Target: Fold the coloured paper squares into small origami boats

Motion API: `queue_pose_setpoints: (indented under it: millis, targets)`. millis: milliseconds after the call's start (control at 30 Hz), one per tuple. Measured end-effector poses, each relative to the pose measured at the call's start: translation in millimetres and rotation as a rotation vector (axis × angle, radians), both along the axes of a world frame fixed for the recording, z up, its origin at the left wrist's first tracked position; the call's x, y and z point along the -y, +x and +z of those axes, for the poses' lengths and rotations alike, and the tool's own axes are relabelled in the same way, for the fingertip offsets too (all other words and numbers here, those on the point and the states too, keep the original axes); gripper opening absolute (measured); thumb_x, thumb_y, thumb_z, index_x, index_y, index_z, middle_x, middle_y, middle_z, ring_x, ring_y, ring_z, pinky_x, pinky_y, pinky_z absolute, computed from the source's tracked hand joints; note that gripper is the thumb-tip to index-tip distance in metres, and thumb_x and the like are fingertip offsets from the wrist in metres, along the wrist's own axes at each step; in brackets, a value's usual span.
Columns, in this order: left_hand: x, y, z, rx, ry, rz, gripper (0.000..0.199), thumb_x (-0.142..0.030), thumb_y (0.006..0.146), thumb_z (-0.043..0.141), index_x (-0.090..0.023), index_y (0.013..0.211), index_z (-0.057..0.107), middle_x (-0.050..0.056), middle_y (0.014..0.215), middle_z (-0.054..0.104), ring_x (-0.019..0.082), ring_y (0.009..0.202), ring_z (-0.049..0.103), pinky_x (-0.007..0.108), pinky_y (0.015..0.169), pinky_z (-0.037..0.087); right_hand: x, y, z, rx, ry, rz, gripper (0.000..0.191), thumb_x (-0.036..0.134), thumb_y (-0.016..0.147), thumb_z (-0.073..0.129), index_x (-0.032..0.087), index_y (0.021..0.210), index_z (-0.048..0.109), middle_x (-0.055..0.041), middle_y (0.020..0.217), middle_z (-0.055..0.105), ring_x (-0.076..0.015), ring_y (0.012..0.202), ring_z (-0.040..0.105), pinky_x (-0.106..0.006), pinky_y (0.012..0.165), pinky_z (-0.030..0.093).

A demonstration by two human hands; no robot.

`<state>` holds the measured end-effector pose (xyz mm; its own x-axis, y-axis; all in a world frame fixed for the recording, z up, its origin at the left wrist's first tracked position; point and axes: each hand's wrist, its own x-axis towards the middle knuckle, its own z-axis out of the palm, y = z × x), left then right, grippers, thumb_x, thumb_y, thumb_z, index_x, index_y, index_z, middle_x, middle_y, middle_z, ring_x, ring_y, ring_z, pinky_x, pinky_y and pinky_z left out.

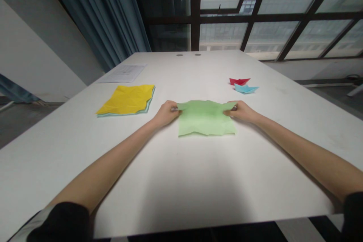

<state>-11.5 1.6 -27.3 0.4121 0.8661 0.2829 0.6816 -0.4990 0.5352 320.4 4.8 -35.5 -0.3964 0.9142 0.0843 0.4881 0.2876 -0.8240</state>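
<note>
A light green sheet of paper point(207, 119) lies in front of me with its edges a little wavy. My left hand point(168, 112) pinches its far left corner, thumb and fingers closed on the edge. At the far right corner, my right hand point(240, 111) grips the same sheet in a similar pinch. The near edge hangs free of both hands and sits on or just above the table; I cannot tell which.
The white table point(176, 181) carries a stack of yellow and pale blue-green paper point(127, 98) on the left. Behind that lies a printed sheet point(123, 73). A red paper boat point(239, 81) and a blue paper boat point(245, 89) stand at the right, beyond my right hand.
</note>
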Motion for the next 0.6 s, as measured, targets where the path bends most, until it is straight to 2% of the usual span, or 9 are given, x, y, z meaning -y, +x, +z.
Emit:
queue_pose_setpoints:
  millis: [133, 233, 300, 400, 500, 600]
  targets:
    - [0.9, -1.8, 2.1, -0.103, 0.079, -0.092, 0.026, -0.017, 0.074, 0.049, -0.024, 0.085, 0.071, 0.002, 0.086, 0.069, 0.021, 0.098, 0.053, 0.038, 0.093, 0.036, 2.6, 0.4, 0.0, 0.054, 0.049, 0.038, 0.018, 0.028, 0.069, 0.06, 0.017, 0.08, 0.069, -0.0038, 0.078, 0.067, -0.0162, 0.07, 0.058, -0.028, 0.063, 0.046]
    - [2.0, -4.6, 2.4, -0.228, 0.134, -0.177, 0.028, -0.014, 0.075, 0.049, -0.026, 0.088, 0.071, 0.002, 0.091, 0.067, 0.023, 0.104, 0.048, 0.042, 0.093, 0.033, 1.6, 2.8, -0.3, 0.117, 0.101, 0.089, 0.021, 0.021, 0.072, 0.053, 0.018, 0.085, 0.069, -0.0043, 0.085, 0.068, -0.0166, 0.073, 0.06, -0.029, 0.065, 0.048]
    - [2.8, -6.0, 2.8, -0.3, 0.146, -0.216, 0.034, -0.01, 0.074, 0.046, -0.026, 0.09, 0.071, 0.003, 0.095, 0.066, 0.024, 0.106, 0.045, 0.043, 0.093, 0.032, 0.1, 4.6, 1.8, 0.191, 0.198, 0.159, 0.028, 0.014, 0.071, 0.047, 0.02, 0.087, 0.069, -0.0037, 0.09, 0.068, -0.0173, 0.081, 0.062, -0.031, 0.074, 0.049]
    - [5.5, -3.0, 7.1, -0.355, 0.153, -0.209, 0.04, -0.005, 0.072, 0.042, -0.025, 0.091, 0.07, 0.003, 0.098, 0.066, 0.025, 0.108, 0.045, 0.044, 0.092, 0.032, -1.4, 3.9, 9.2, 0.322, 0.375, 0.229, 0.037, 0.007, 0.07, 0.041, 0.022, 0.088, 0.07, -0.0034, 0.093, 0.069, -0.0186, 0.091, 0.061, -0.036, 0.087, 0.046]
    - [12.1, 9.0, 15.2, -0.352, 0.165, -0.171, 0.037, -0.009, 0.078, 0.039, -0.022, 0.098, 0.068, 0.004, 0.104, 0.064, 0.023, 0.108, 0.047, 0.042, 0.094, 0.034, 0.9, -5.1, 18.6, 0.401, 0.491, 0.21, 0.039, 0.007, 0.074, 0.038, 0.019, 0.095, 0.068, -0.0067, 0.099, 0.068, -0.0209, 0.097, 0.06, -0.041, 0.092, 0.043]
    - [21.2, 25.7, 19.3, -0.379, 0.129, -0.221, 0.037, -0.025, 0.09, 0.034, -0.018, 0.116, 0.059, 0.008, 0.122, 0.058, 0.023, 0.12, 0.043, 0.041, 0.1, 0.031, 9.1, -20.9, 24.9, 0.47, 0.5, 0.245, 0.038, 0.019, 0.085, 0.037, 0.013, 0.114, 0.061, -0.0122, 0.115, 0.063, -0.024, 0.109, 0.055, -0.043, 0.097, 0.04]
